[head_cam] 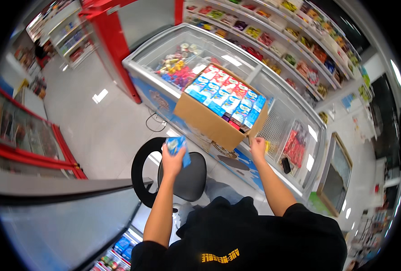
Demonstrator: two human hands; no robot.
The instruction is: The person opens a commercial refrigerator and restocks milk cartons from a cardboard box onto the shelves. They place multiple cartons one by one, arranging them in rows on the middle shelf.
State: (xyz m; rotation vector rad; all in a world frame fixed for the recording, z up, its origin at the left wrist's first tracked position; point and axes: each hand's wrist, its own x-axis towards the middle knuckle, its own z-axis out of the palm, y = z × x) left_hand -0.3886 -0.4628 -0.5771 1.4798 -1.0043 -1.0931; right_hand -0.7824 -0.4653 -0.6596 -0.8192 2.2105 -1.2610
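My left hand [172,161] grips a small blue drink carton [175,145] above a black office chair [192,179]. An open cardboard box [205,122] rests tilted on the glass top of a chest freezer [143,73]. Upright blue cartons [220,96] and red cartons [232,83] fill most of it in rows. At the box's near right corner, a gap shows darker packages lower down. There my right hand [258,149] has its fingers closed on the edge of the box; its fingertips are partly hidden.
Candy shelves [264,37] run behind the freezer. Frozen goods show through its glass, and a small black object [285,165] lies on the right side. An open glass door [68,220] stands at lower left, with stocked shelves [119,252] below. A cable [155,122] loops on the floor.
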